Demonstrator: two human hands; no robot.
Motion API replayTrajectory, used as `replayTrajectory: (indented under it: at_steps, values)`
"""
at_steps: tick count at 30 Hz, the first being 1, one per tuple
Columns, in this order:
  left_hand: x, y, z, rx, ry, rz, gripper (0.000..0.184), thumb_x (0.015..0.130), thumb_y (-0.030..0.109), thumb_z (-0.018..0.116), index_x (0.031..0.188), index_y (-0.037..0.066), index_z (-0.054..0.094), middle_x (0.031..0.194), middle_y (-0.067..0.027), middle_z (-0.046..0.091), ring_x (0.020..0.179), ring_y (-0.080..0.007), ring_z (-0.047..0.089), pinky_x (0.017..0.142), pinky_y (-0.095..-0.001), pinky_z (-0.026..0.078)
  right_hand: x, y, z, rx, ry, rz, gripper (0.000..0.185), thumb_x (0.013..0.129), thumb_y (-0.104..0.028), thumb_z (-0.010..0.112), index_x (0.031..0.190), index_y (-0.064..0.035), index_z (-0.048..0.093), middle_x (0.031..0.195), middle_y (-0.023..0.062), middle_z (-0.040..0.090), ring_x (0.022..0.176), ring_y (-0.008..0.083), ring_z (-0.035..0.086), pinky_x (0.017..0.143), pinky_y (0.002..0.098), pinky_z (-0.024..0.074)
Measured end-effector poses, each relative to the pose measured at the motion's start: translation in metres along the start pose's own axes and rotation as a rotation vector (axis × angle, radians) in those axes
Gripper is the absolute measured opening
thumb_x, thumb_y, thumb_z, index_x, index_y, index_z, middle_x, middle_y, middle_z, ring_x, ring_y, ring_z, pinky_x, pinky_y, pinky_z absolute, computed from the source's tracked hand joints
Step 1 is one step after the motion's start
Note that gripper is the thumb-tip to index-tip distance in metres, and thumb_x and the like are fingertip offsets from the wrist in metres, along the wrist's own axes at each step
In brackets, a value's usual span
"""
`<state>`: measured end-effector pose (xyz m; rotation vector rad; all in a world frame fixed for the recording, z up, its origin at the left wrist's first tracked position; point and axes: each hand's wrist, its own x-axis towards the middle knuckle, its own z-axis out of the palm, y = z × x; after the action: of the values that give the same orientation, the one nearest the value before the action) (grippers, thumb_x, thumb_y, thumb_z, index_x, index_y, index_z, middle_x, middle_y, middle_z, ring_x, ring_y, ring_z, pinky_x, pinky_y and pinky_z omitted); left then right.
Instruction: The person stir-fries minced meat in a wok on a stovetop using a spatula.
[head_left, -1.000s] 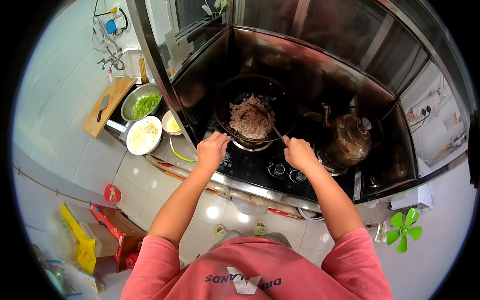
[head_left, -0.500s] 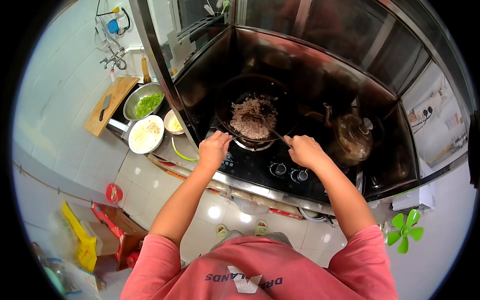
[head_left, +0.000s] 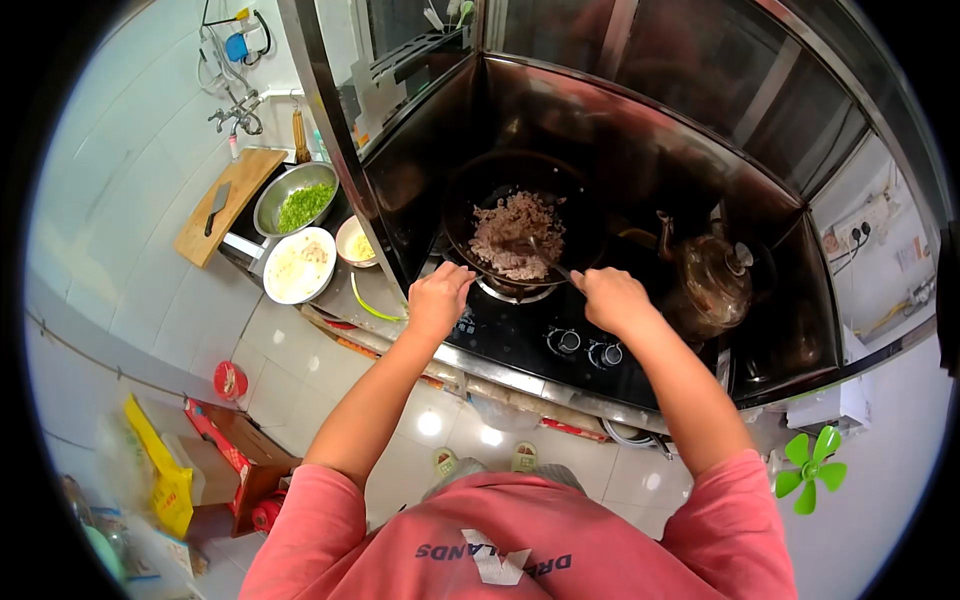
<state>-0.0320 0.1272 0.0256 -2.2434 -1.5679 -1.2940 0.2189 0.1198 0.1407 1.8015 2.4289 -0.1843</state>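
Observation:
A dark wok [head_left: 575, 215] sits on the left burner of the black gas stove. Crumbled minced meat [head_left: 515, 225], greyish brown, is heaped in it. My left hand [head_left: 440, 298] is closed in a pinch at the wok's near left edge; the part it grips is mostly hidden by the fingers. In my right hand [head_left: 612, 297] is the handle of a spatula [head_left: 550, 264], whose head rests among the meat. Right of the wok stands a glass-like kettle [head_left: 712, 285].
Left of the stove are a steel bowl of chopped greens [head_left: 305, 207], a white pan [head_left: 300, 266], a small bowl of yellowish bits [head_left: 356, 243] and a green stalk [head_left: 372, 300]. A cleaver [head_left: 217, 208] lies on a cutting board [head_left: 235, 205]. Stove knobs [head_left: 568, 342] face me.
The whole view has shifted slightly, so the scene sits a little further right. The spatula head has moved slightly within the meat. Both hands keep their grips.

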Motion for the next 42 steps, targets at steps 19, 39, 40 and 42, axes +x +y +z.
replayTrajectory:
  at_steps: [19, 39, 40, 42]
  values:
    - [0.0, 0.002, -0.001, -0.004, -0.004, 0.009, 0.008, 0.074, 0.008, 0.072, 0.082, 0.009, 0.07, 0.083, -0.0027, 0.066, 0.07, -0.0245, 0.065, 0.059, -0.034, 0.053, 0.017, 0.001, 0.006, -0.159, 0.044, -0.119, 0.027, 0.083, -0.005, 0.056, 0.109, -0.0077, 0.065, 0.09, 0.0154, 0.068, 0.086, 0.0335, 0.067, 0.072, 0.0428, 0.0551]
    - [-0.005, 0.014, 0.001, 0.08, 0.014, -0.023, 0.009, 0.074, 0.008, 0.07, 0.082, 0.01, 0.068, 0.089, -0.0001, 0.065, 0.073, -0.0231, 0.065, 0.064, -0.0333, 0.053, -0.02, 0.043, -0.069, -0.11, -0.098, -0.139, 0.021, 0.089, -0.02, 0.058, 0.094, -0.0023, 0.068, 0.092, 0.0197, 0.067, 0.092, 0.0368, 0.064, 0.078, 0.0465, 0.0521]
    - [-0.005, 0.015, 0.002, 0.074, 0.022, -0.048, 0.008, 0.074, 0.008, 0.071, 0.081, 0.01, 0.069, 0.088, -0.0005, 0.066, 0.073, -0.023, 0.065, 0.063, -0.033, 0.053, -0.016, 0.044, -0.064, -0.096, -0.118, -0.177, 0.021, 0.089, -0.02, 0.058, 0.094, -0.0022, 0.068, 0.093, 0.0205, 0.067, 0.092, 0.0374, 0.064, 0.079, 0.0462, 0.0522]
    - [-0.004, 0.018, 0.002, 0.075, 0.036, -0.078, 0.007, 0.073, 0.007, 0.071, 0.08, 0.009, 0.069, 0.088, -0.0008, 0.067, 0.074, -0.023, 0.066, 0.062, -0.0327, 0.053, -0.002, 0.041, -0.047, -0.058, -0.142, -0.195, 0.021, 0.089, -0.019, 0.058, 0.093, -0.0015, 0.068, 0.095, 0.0227, 0.066, 0.093, 0.0383, 0.064, 0.08, 0.0454, 0.0526]
